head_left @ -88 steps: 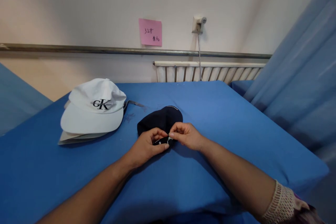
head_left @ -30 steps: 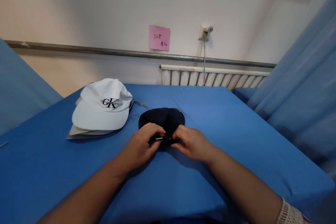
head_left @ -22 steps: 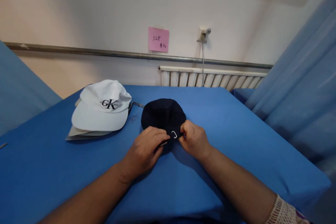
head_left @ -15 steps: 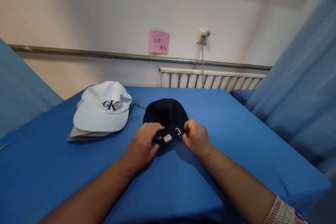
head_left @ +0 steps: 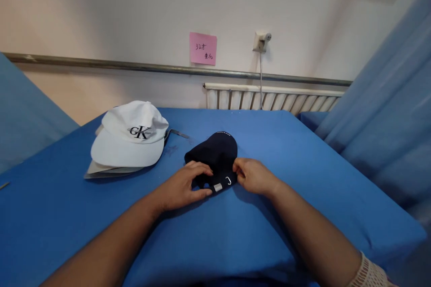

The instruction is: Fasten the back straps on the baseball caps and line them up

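Observation:
A dark navy baseball cap (head_left: 215, 150) lies on the blue-covered table, its back strap turned towards me. On that strap are a silver buckle (head_left: 218, 187) and a small white J-shaped mark (head_left: 228, 180). My left hand (head_left: 186, 186) holds the left end of the strap loosely, thumb in front and fingers behind over the opening. At the right edge of the cap, my right hand (head_left: 251, 175) pinches the fabric beside the mark with curled fingers. White lettering shows along the cap's far edge.
A white cap (head_left: 129, 136) with black letters sits on other caps at the left, a grey strap (head_left: 179, 133) trailing from the pile. Behind the blue table (head_left: 303, 179) are a metal rail, a radiator (head_left: 269, 96) and a pink note (head_left: 203, 48). Blue curtains (head_left: 387, 98) hang at the sides.
My hands have spread from the middle of the strap, baring the buckle and white mark. Since half a second ago, the cap has tipped and its strap has come down nearer the table.

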A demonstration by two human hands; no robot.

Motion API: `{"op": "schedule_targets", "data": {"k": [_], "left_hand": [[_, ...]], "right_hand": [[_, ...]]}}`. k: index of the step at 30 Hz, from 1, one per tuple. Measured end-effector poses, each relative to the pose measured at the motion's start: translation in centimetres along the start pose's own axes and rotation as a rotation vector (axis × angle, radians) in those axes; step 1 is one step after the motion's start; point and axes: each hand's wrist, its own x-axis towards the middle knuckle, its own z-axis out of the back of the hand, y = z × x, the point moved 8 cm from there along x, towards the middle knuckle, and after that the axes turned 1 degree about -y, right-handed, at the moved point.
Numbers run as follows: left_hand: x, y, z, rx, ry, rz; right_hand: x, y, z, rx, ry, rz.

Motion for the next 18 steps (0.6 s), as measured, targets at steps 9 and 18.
{"op": "schedule_targets", "data": {"k": [9, 18], "left_hand": [[0.5, 3.0, 1.0, 0.039, -0.169, 0.129], [0.5, 2.6, -0.6, 0.251, -0.134, 0.109]], "right_hand": [[0.0, 2.6, -1.6, 0.097, 0.023, 0.168], [0.1, 2.3, -2.2, 0.005, 0.025, 0.146]]}}
